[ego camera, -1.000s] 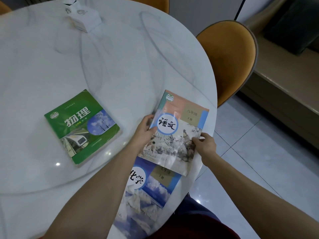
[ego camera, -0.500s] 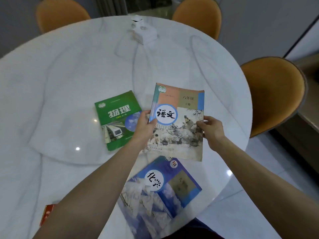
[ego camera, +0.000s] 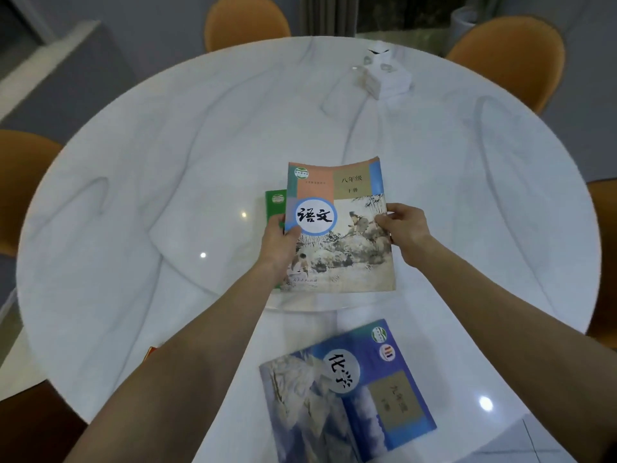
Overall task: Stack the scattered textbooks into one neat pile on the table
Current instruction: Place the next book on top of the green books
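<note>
**Language book held over the green one**

I have both hands clamped on the language book [ego camera: 344, 228]: left hand [ego camera: 278, 238] on its left edge, right hand [ego camera: 405, 228] on its right. It covers most of the green book [ego camera: 275, 203] on the counter [ego camera: 167, 182]. The blue book [ego camera: 347, 392] lies apart, nearer me.

Orange chairs [ego camera: 510, 51], white tissue box [ego camera: 384, 75] far across

The worktop [ego camera: 167, 195] looks like polished white marble with grey veins, glossy enough to mirror lamps. The textbooks' [ego camera: 347, 235] paper covers look smooth, faintly shiny.
</note>
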